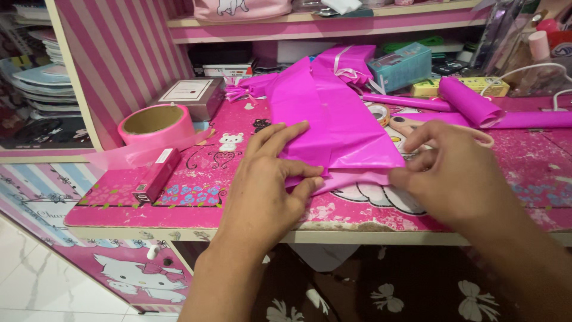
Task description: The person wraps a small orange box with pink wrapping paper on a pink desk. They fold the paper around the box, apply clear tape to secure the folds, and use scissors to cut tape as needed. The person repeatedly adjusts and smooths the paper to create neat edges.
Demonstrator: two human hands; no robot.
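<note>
Pinching near edge of magenta plastic sheet [333, 119] on desk [196, 173], left hand [271, 173] and right hand [453, 173] both clamped; thin, light, slippery, best held at the folded edge.

Under the left hand [268, 179], hidden: the near-left corner of the magenta sheet [333, 125]. Under the right hand [453, 173], hidden: the sheet's near-right edge and most of a tape roll [484, 136] (only a pale arc showing at 1 o'clock of the knuckles). Cut off at the 3 o'clock edge: a white cable [557, 98]. Cut off at 12 o'clock: a pink bag [241, 8]. Too blurred to read: the label on the grey box [189, 95].
</note>
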